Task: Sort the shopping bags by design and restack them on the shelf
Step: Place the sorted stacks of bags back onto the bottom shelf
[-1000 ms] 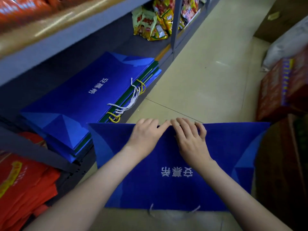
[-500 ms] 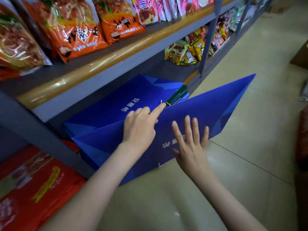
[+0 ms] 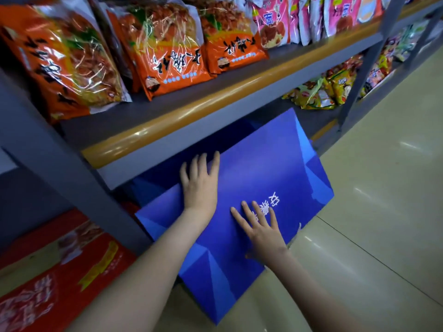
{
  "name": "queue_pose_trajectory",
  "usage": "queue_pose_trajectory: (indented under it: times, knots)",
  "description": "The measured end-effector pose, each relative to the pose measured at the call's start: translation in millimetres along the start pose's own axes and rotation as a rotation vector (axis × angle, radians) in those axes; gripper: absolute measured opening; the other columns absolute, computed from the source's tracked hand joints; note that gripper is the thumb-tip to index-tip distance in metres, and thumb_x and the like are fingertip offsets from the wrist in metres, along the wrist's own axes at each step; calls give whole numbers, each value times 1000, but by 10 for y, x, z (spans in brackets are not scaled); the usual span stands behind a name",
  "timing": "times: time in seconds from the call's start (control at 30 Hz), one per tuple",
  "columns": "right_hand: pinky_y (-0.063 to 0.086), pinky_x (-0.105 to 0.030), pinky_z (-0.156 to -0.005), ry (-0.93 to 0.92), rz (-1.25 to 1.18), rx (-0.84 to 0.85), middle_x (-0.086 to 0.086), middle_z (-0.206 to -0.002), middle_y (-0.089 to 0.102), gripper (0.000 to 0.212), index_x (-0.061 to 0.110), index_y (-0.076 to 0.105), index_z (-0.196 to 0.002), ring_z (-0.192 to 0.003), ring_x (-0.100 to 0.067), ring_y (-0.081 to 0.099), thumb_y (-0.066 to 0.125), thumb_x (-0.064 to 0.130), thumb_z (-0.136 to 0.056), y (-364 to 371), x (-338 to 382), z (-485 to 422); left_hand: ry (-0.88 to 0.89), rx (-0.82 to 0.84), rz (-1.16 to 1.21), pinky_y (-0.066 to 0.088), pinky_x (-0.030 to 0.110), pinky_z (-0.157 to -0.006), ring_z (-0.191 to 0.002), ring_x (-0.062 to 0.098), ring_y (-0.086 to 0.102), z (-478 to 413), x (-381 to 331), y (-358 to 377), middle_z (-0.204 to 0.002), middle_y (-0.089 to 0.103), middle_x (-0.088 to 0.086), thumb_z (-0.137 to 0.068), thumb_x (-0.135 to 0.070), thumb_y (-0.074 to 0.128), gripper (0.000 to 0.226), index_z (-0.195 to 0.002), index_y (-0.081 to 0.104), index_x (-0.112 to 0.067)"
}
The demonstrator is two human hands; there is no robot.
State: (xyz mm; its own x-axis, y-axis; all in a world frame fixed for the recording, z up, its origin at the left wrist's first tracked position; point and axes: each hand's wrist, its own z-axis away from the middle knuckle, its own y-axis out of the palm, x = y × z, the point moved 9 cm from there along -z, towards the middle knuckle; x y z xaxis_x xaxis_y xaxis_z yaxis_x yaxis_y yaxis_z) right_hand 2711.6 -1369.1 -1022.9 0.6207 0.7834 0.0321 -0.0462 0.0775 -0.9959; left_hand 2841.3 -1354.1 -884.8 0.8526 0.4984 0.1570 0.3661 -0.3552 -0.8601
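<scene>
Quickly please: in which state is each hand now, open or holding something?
Left hand: open, fingers straight, pressing flat on the blue bag.
Right hand: open, fingers spread, flat on the same bag.

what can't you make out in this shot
- Under the bag: head view; the bag itself and the shadow below the shelf hide what it lies on.
- Bag's far edge: head view; lost in that same shadow.
- White print: head view; partly covered by the right hand.
- Red bags: head view; blurred and cut off by the left and bottom edges.
</scene>
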Motion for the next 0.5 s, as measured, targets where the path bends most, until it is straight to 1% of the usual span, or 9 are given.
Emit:
queue_pose_trajectory:
  times: [0.03,0.07,0.13,0.2,0.23,0.3,0.33,0.43,0.5]
  knots:
    - [0,-55,-113,9,-28,65,5,-151,-30,136,34,-38,-137,-143,-23,-19,78,46,-67,134,-25,-34,70,79,-7,37,46,-103,-125,27,49,171,-109,166,-137,51,8,-78,-13,60,61,-136,49,-24]
    - [-4,-54,-113,18,-43,99,7,-143,-41,131,34,-44,-130,-139,-21,-27,74,45,-73,217,-45,-59,157,180,-9,30,47,-109,-134,26,39,377,-231,338,-147,41,7,-83,-16,55,60,-141,44,-24]
    - [-4,-54,-114,28,-54,89,6,-138,-45,125,33,-45,-126,-134,-19,-33,69,46,-78,254,-69,-109,270,299,4,20,48,-113,-141,24,29,768,-373,605,-152,32,4,-87,-27,58,61,-144,39,-22]
    - [0,-55,-113,14,-73,41,6,-146,-36,126,35,-42,-132,-137,-21,-28,70,49,-76,254,-83,-116,274,398,48,11,51,-114,-142,26,26,1003,-377,754,-154,29,5,-77,-50,68,80,-145,37,-20]
    - [7,-57,-112,3,-58,-14,4,-153,-23,130,35,-34,-139,-142,-23,-19,75,52,-68,220,-94,-106,283,457,58,2,51,-115,-145,26,15,1057,-351,805,-158,15,5,-78,-59,62,89,-149,25,-20]
    - [22,-59,-107,34,-122,-93,0,-158,15,132,31,-4,-150,-145,-27,7,81,58,-53,236,-167,3,311,605,68,-15,50,-111,-145,23,-14,1113,-292,957,-154,-22,-2,-86,-68,40,91,-150,-8,-25]
    - [23,-58,-107,27,-149,-114,-1,-156,24,125,29,4,-151,-143,-27,13,79,60,-55,279,-195,88,303,665,79,-17,50,-111,-143,21,-21,1120,-271,1007,-150,-30,-5,-87,-70,34,90,-149,-15,-27]
    - [6,-51,-112,-75,-162,-183,4,-159,10,95,30,9,-152,-146,-20,0,47,76,-77,452,-252,463,273,732,163,-16,51,-111,-142,18,-24,1104,-246,1106,-153,-28,-6,-85,-72,33,90,-149,-15,-30]
    - [5,-50,-111,-156,-101,-126,6,-159,5,100,30,13,-152,-146,-18,-3,40,84,-72,616,-241,683,268,762,208,-14,49,-113,-142,16,-23,1080,-226,1121,-155,-24,-6,-85,-71,35,90,-149,-12,-31]
